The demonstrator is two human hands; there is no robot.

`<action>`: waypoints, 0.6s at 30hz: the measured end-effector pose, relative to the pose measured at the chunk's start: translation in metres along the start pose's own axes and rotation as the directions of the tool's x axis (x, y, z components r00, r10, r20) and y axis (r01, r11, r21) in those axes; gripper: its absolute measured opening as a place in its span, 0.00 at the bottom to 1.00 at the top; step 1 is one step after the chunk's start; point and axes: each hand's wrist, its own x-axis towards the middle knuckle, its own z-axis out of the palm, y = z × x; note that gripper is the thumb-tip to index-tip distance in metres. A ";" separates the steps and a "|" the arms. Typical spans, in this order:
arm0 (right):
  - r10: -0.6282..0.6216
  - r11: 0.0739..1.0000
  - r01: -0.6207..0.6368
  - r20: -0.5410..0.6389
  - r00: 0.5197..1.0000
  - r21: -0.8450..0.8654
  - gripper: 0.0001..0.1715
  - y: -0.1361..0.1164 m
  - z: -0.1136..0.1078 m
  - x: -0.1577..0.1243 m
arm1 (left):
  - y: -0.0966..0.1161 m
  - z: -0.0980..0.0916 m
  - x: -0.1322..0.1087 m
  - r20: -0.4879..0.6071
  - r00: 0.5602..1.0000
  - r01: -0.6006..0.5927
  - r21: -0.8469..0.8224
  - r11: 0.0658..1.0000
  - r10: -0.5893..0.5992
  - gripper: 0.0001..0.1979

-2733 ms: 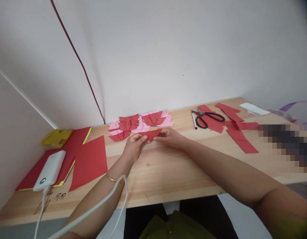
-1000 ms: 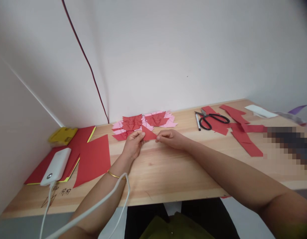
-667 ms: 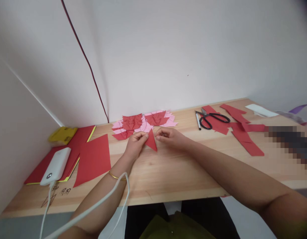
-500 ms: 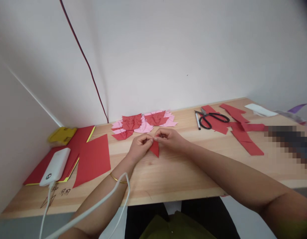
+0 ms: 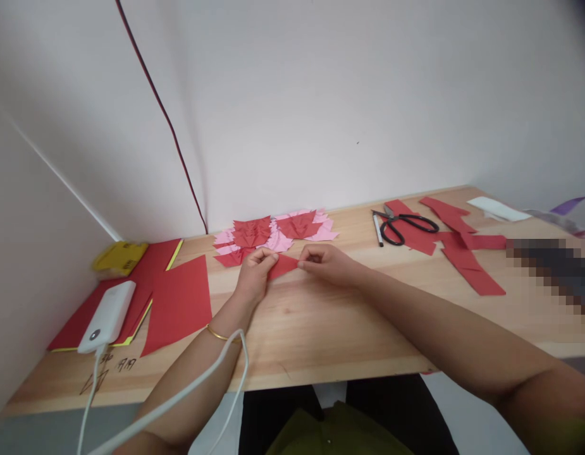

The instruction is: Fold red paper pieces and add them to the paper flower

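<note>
A small folded red paper triangle (image 5: pixel 281 266) lies low over the wooden desk (image 5: pixel 320 328), pinched from both sides. My left hand (image 5: pixel 252 275) grips its left end, and my right hand (image 5: pixel 326 261) grips its right tip. Just behind the hands sits a pile of folded red and pink paper pieces (image 5: pixel 273 234) near the wall. A gold bangle is on my left wrist.
Red paper sheets (image 5: pixel 171 303) lie at the left with a white power bank (image 5: pixel 107 316) on them and its white cable trailing down. A yellow object (image 5: pixel 119 256) sits behind. Black scissors (image 5: pixel 406 226), a pen (image 5: pixel 376 229) and red paper strips (image 5: pixel 463 256) lie at the right.
The red triangle was turned point-down between my fingers and is now laid flatter, pointing right. Both hands kept hold of it and stayed in the same spot.
</note>
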 end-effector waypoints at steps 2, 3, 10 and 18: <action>-0.002 1.000 0.003 0.066 0.998 -0.010 0.16 0.000 0.002 -0.001 | 0.002 -0.001 0.000 -0.003 1.000 -0.011 0.025 1.000 0.011 0.07; -0.007 1.000 0.007 0.073 0.997 -0.006 0.16 -0.001 0.002 -0.001 | 0.003 -0.001 0.000 0.008 1.000 -0.018 0.048 0.999 0.018 0.07; -0.029 0.989 0.024 -0.027 0.999 -0.143 0.17 -0.007 0.005 -0.001 | 0.002 0.004 -0.003 0.080 0.997 -0.024 0.096 0.995 0.016 0.07; -0.059 0.971 0.057 0.001 0.998 -0.234 0.24 -0.006 -0.002 0.000 | -0.002 0.001 -0.001 0.101 0.990 0.101 -0.043 0.994 -0.096 0.09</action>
